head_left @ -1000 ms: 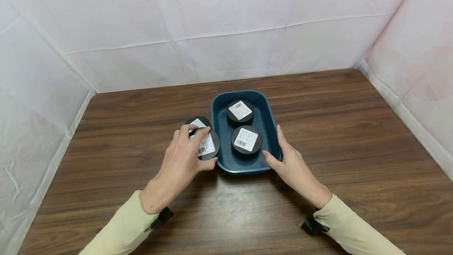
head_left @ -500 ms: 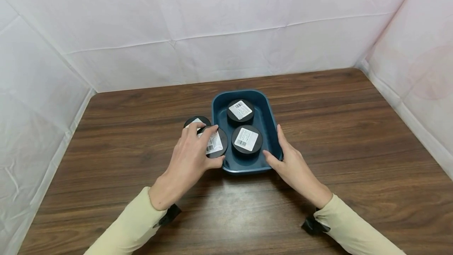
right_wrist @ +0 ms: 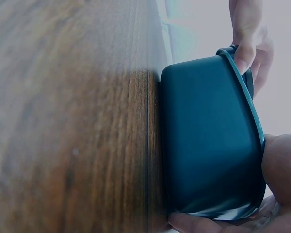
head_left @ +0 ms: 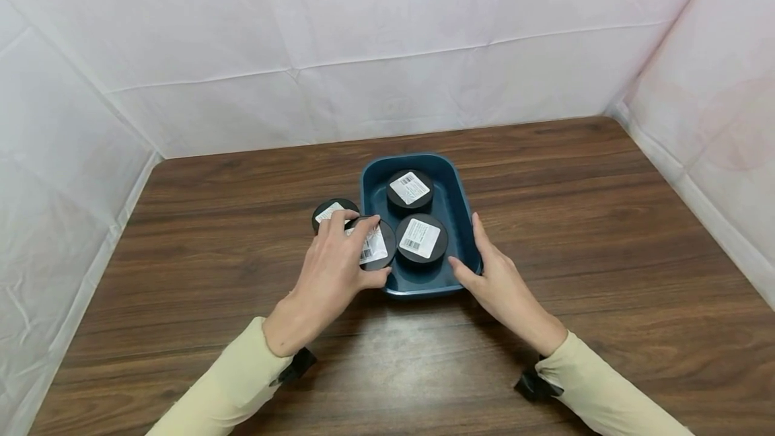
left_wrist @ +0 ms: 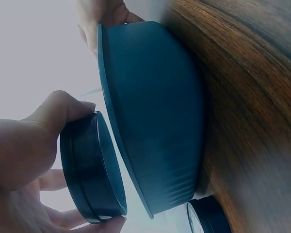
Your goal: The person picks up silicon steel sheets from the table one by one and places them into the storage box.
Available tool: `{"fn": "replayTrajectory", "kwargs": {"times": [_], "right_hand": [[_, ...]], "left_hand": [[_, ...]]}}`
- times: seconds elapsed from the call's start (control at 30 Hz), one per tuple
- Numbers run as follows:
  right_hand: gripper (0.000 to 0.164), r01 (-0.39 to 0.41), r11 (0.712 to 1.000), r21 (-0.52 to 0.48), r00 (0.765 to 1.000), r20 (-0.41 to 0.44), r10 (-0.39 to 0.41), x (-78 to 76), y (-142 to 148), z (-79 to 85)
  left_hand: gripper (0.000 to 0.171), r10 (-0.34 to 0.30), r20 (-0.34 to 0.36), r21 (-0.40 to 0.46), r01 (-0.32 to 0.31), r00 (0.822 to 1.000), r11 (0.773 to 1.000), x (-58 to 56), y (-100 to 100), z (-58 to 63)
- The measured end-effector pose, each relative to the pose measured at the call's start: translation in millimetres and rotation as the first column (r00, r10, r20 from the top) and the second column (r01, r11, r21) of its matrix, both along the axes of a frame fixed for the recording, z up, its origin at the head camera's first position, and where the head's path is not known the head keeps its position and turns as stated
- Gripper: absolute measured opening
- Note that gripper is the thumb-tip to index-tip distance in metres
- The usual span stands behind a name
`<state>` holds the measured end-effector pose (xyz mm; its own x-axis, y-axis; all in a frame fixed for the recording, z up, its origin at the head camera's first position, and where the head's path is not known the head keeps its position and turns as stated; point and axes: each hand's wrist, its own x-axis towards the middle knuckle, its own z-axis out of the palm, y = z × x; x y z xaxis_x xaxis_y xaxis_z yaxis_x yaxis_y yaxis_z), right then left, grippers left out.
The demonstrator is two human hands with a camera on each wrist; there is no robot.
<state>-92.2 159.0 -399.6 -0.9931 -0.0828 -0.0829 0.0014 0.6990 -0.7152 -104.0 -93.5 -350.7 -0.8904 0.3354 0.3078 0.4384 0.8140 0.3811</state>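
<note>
My left hand (head_left: 333,264) grips a flat round black container (head_left: 386,241) with a white barcode label, thumb and fingers spread around its edge. In the left wrist view this container (left_wrist: 87,167) is held just above the left rim of a deep blue tray (left_wrist: 150,107). My right hand (head_left: 502,284) holds the tray's near right side, thumb over the rim and fingers along the outer wall. Inside the tray sit two similar labelled round containers, one farther back (head_left: 410,192) and one nearer (head_left: 421,241).
Another round black container (head_left: 327,210) stands on the brown wooden table (head_left: 242,221), against or close to the tray's left wall; part of it is behind my left fingers. White sheeting (head_left: 387,39) hangs behind the table and along both sides.
My left hand has carried its container rightward, from beside the tray to over its left rim. My right hand keeps its hold, and the tray stays about where it was.
</note>
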Motion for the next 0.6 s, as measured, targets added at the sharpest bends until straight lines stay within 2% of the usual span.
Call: {"fn": "replayTrajectory", "kwargs": {"times": [0.6], "right_hand": [[0.087,0.004,1.000,0.001,1.000,-0.013,-0.004,-0.6,-0.3,-1.1]], "left_hand": [[0.070,-0.006,0.043,0.036,0.004,0.999,0.999,-7.2,7.1,7.5]]}}
